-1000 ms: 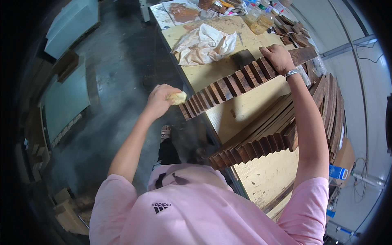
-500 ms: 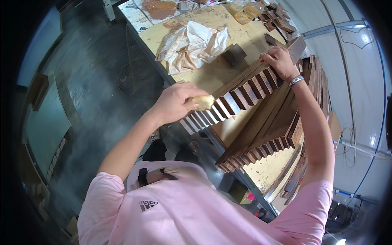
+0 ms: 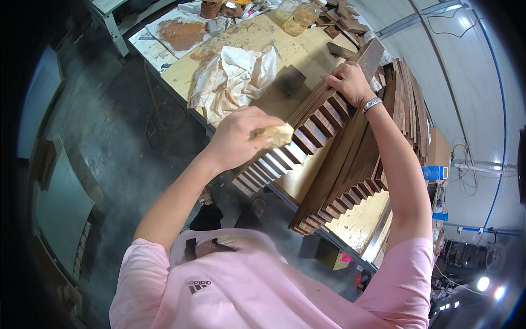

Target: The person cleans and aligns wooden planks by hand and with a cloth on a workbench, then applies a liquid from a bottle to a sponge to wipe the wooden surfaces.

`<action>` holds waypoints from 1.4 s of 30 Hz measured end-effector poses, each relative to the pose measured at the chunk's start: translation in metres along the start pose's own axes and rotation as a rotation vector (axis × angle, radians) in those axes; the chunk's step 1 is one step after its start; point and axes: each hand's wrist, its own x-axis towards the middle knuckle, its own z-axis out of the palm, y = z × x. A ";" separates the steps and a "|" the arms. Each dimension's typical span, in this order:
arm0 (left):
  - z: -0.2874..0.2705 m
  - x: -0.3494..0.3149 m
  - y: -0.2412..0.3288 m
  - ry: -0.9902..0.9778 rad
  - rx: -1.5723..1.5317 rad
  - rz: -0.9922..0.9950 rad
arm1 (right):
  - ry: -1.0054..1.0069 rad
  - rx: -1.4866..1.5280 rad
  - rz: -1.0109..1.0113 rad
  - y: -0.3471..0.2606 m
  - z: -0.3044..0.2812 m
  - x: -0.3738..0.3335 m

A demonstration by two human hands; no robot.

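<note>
A fanned row of dark brown wooden slats (image 3: pixel 315 136) lies at an angle over the table's edge, its stepped ends facing me. My left hand (image 3: pixel 238 137) is closed round a pale yellow sponge-like pad (image 3: pixel 278 135), which touches the stepped ends near the middle of the row. Where the near ends catch the light, they look shiny. My right hand (image 3: pixel 350 85) grips the slats at the far right end, thumb and fingers over the top edge. Beyond it a wider brown board (image 3: pixel 370 54) sticks out.
A second fanned stack of slats (image 3: pixel 350 164) lies nearer on the table (image 3: pixel 307 178). Behind the row are a crumpled stained white cloth (image 3: pixel 235 77), a dark block (image 3: pixel 290 80) and a clear container of amber liquid (image 3: pixel 303 21). More long slats (image 3: pixel 408 104) stand by the wall.
My left hand and the pad have moved along the slat ends, closer to my right hand. The right hand keeps its grip. The whole view has shifted, so the table appears further left.
</note>
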 end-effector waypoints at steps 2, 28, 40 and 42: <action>0.004 0.011 -0.010 -0.006 0.118 -0.073 | 0.035 -0.004 -0.011 -0.001 0.000 -0.001; 0.008 0.063 0.005 0.028 0.416 -0.029 | 0.023 -0.105 0.049 -0.012 -0.003 -0.005; 0.023 0.120 0.021 0.189 0.338 0.108 | 0.119 -0.089 -0.135 0.014 0.011 -0.002; 0.024 0.120 0.022 0.203 0.193 0.044 | 0.174 -0.101 -0.215 0.017 0.012 -0.003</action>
